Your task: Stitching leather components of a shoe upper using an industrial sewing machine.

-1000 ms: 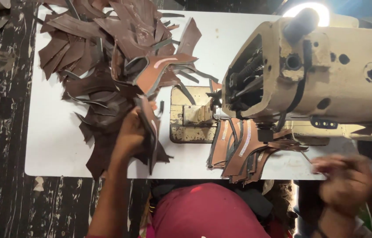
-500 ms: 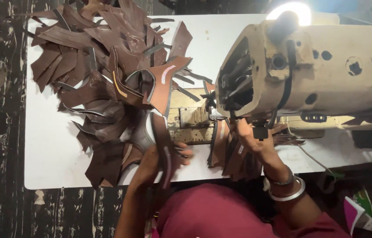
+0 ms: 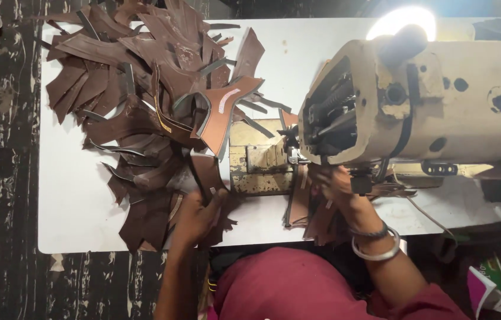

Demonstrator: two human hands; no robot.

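My left hand (image 3: 198, 214) grips a brown leather piece (image 3: 208, 173) at the near edge of a big heap of cut brown leather pieces (image 3: 138, 89) on the white table (image 3: 75, 207). My right hand (image 3: 334, 185) is under the head of a cream sewing machine (image 3: 440, 101), its fingers on brown leather pieces (image 3: 301, 204) beside the needle area (image 3: 292, 148). Whether those fingers close on a piece is hidden. Two bangles sit on that wrist.
A metal needle plate (image 3: 259, 169) lies between my hands. A bright lamp (image 3: 401, 21) shines at the table's far side. Dark scratched floor (image 3: 1, 178) lies to the left. A green and pink packet (image 3: 490, 284) sits at the lower right.
My right hand has come in from the lower right to the leather pieces under the machine head. My left hand has drawn a leather piece from the heap toward the needle plate.
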